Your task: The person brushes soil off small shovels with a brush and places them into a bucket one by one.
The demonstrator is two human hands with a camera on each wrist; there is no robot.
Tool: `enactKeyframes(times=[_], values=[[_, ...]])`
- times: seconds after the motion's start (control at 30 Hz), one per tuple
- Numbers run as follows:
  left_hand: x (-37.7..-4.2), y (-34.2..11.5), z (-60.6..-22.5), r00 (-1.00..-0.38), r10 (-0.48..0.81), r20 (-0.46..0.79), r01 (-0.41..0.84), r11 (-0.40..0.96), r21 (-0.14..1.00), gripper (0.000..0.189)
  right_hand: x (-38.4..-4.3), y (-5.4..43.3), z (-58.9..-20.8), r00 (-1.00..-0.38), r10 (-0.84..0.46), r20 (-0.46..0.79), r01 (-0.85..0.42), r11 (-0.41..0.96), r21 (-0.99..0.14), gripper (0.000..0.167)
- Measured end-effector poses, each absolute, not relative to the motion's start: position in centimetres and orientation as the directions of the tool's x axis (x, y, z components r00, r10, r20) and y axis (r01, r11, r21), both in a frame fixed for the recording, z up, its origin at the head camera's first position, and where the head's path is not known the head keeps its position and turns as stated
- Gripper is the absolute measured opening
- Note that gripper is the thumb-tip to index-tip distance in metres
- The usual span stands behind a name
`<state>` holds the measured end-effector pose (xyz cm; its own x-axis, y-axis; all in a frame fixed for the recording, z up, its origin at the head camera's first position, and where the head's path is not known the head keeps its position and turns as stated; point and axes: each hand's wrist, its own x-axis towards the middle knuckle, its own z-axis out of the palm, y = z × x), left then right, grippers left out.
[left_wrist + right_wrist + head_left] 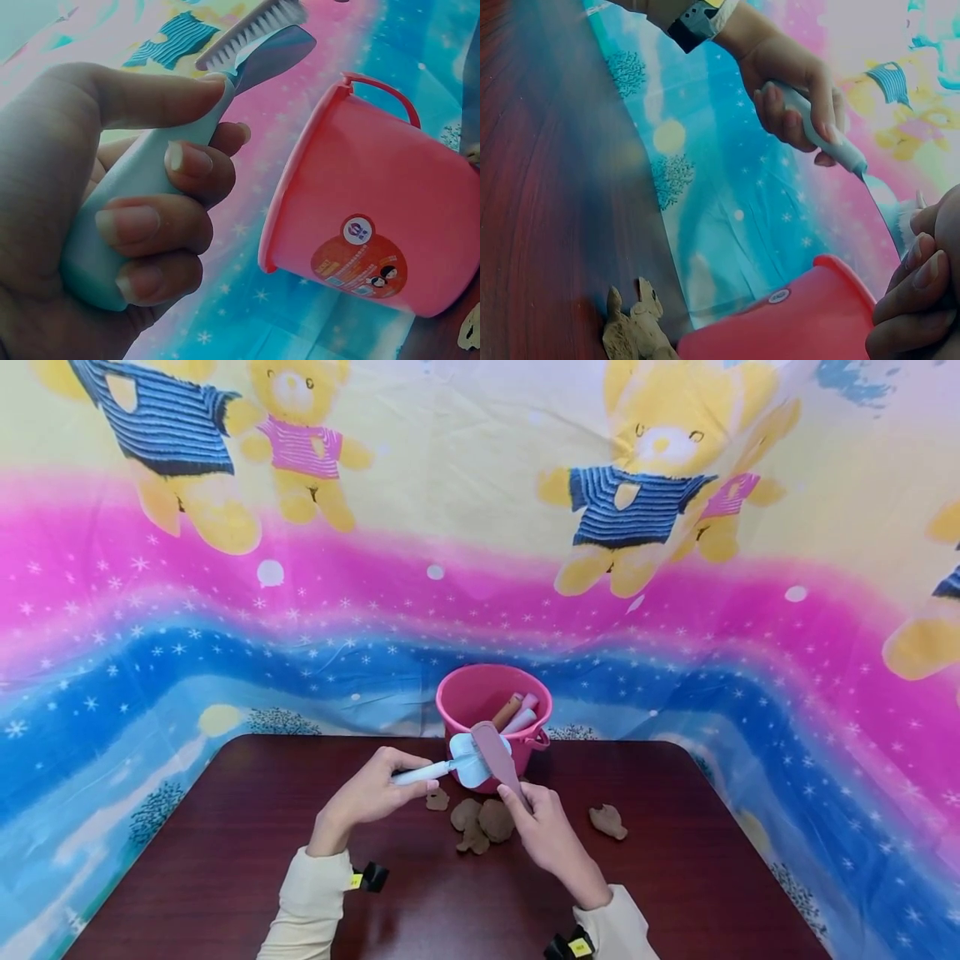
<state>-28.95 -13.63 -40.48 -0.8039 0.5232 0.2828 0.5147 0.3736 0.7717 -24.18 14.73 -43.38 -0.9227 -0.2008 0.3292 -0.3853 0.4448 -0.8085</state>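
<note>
My left hand (366,795) grips the handle of a pale blue spatula (467,762), fingers wrapped round it in the left wrist view. Its broad blade points right, toward the other hand. A brush (491,750) with a mauve back and short white bristles (259,31) is held by my right hand (551,837). The bristles lie against the spatula's blade. Both tools are up in front of a pink bucket (456,714), overlapping its near side in the head view. The far end of the brush in the right wrist view is hidden behind my fingers.
Several brown clay-like lumps (495,821) lie on the dark red table (420,906) below my hands, with one piece (608,821) off to the right. Stick-like tools (519,720) stand in the bucket. A printed cloth (375,635) hangs behind the table.
</note>
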Motion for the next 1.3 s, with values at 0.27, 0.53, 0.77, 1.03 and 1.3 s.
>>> enactKeyframes(times=[0.27,0.53,0.77,1.03,1.3], values=[[-28.6,-14.1,-40.0,-0.809,0.506,0.298,0.515,0.367,0.774,0.028,-24.5,15.8,-43.1,-0.947,-0.125,0.295,-0.32,0.425,-0.847,0.038],[-28.7,-14.6,-40.1,-0.801,0.502,0.326,0.53,0.344,0.775,0.021,-25.1,16.9,-43.4,-0.945,-0.08,0.318,-0.316,0.484,-0.816,0.047],[-28.9,-14.6,-40.3,-0.803,0.501,0.322,0.521,0.329,0.787,0.024,-25.3,17.0,-43.2,-0.932,-0.028,0.362,-0.322,0.52,-0.791,0.049],[-29.4,-13.9,-41.0,-0.812,0.515,0.275,0.493,0.352,0.796,0.026,-24.5,16.1,-43.0,-0.93,-0.091,0.356,-0.357,0.45,-0.819,0.045],[-29.6,-13.1,-41.3,-0.802,0.53,0.276,0.51,0.367,0.778,0.021,-23.5,14.4,-42.9,-0.911,-0.215,0.352,-0.412,0.445,-0.795,0.044]])
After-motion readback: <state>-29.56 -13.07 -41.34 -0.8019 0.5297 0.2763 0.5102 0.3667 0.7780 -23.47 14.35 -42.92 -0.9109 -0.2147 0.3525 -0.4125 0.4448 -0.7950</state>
